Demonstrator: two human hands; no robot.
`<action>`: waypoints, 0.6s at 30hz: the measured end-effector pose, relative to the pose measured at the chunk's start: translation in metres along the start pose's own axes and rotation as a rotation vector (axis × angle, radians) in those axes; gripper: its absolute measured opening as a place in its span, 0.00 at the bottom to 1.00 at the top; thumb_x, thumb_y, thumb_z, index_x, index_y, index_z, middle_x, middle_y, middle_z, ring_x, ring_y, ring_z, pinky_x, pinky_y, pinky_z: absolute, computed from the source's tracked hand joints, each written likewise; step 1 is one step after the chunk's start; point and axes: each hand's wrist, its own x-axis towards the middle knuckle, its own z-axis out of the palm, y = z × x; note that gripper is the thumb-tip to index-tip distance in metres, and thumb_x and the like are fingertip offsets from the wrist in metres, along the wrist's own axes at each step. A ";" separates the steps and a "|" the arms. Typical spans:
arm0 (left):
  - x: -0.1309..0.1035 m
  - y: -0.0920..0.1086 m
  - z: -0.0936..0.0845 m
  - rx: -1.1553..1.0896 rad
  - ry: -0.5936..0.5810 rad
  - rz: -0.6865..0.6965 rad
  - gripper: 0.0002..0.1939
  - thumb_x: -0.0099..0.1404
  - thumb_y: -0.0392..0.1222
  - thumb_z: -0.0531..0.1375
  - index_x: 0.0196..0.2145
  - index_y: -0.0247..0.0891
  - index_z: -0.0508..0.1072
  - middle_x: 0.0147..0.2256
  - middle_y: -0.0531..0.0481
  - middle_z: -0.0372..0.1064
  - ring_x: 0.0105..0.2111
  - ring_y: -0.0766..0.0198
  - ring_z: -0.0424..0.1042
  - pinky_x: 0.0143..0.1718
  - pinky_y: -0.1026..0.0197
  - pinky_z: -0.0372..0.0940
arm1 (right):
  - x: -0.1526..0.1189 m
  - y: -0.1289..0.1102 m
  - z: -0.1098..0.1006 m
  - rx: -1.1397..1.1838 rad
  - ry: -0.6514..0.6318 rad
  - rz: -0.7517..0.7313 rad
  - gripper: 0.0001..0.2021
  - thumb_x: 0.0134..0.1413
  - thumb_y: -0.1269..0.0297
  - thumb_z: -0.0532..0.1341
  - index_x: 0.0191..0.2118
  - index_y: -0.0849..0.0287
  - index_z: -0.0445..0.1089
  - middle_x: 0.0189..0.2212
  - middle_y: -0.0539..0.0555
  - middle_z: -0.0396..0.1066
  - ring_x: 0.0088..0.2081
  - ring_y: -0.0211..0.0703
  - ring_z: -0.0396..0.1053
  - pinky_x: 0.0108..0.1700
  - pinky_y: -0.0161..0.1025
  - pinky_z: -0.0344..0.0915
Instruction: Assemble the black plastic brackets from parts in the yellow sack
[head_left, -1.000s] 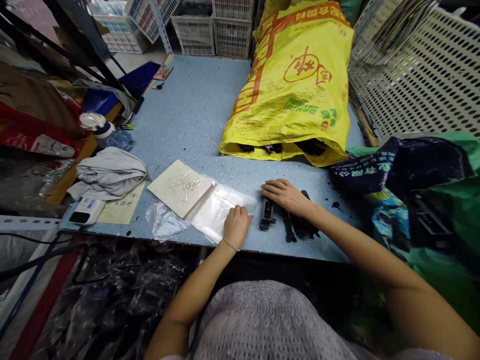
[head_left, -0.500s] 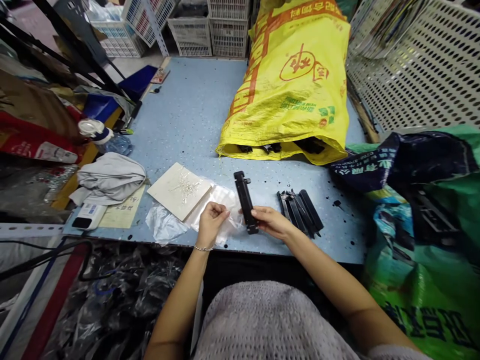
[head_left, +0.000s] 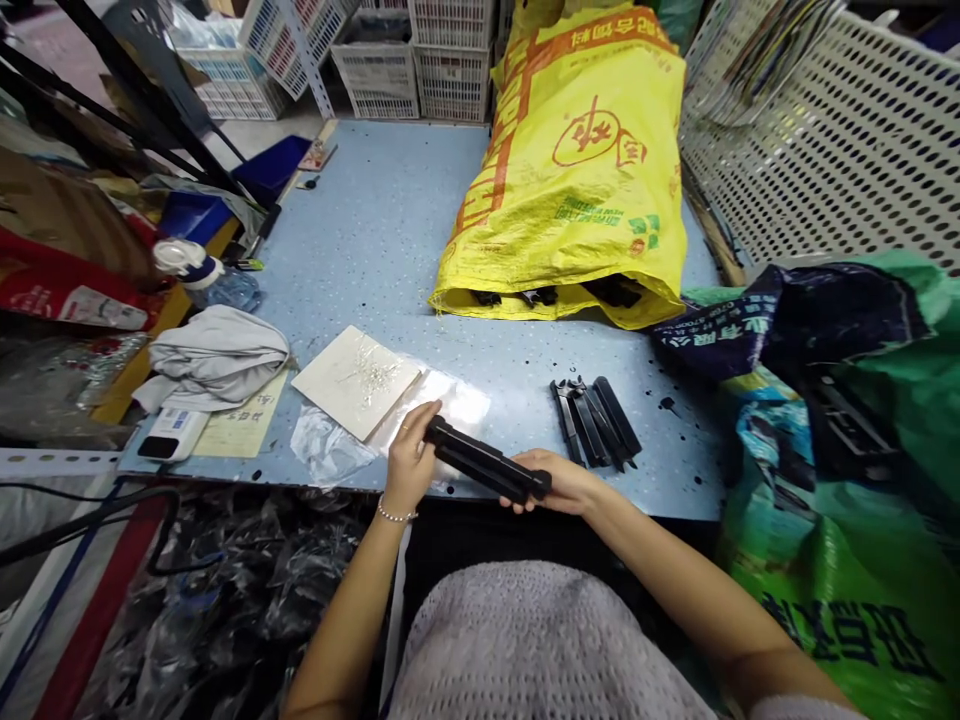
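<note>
A long black plastic part (head_left: 484,462) slants across the front edge of the table, its upper end to the left. My right hand (head_left: 559,482) is wrapped round its lower end, with the fingertips showing beneath. At the upper end, the fingers of my left hand (head_left: 409,460) close on the part; what the fingertips press there is hidden. Behind my left hand lie a pale square board (head_left: 337,385) strewn with tiny shiny pieces and a clear plastic bag (head_left: 461,398). Several similar black parts (head_left: 596,422) lie side by side to the right of my hands.
A yellow woven sack (head_left: 570,200) with dark pieces in its mouth lies on the blue table (head_left: 375,220). At the left are a grey cloth (head_left: 217,355), a white device (head_left: 174,435) and a bottle (head_left: 199,270). A green bag (head_left: 840,560) stands at the right.
The black part has swung from nearly upright to a slant and come closer to my body. My left hand has moved from a pinch beside it to its upper end.
</note>
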 end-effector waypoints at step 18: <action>-0.037 0.057 -0.002 0.234 -0.456 0.292 0.34 0.67 0.28 0.50 0.69 0.40 0.48 0.64 0.36 0.54 0.64 0.51 0.58 0.62 0.47 0.62 | 0.044 0.004 0.038 -0.123 0.239 -0.330 0.14 0.50 0.55 0.67 0.28 0.63 0.72 0.20 0.48 0.69 0.20 0.32 0.66 0.21 0.29 0.64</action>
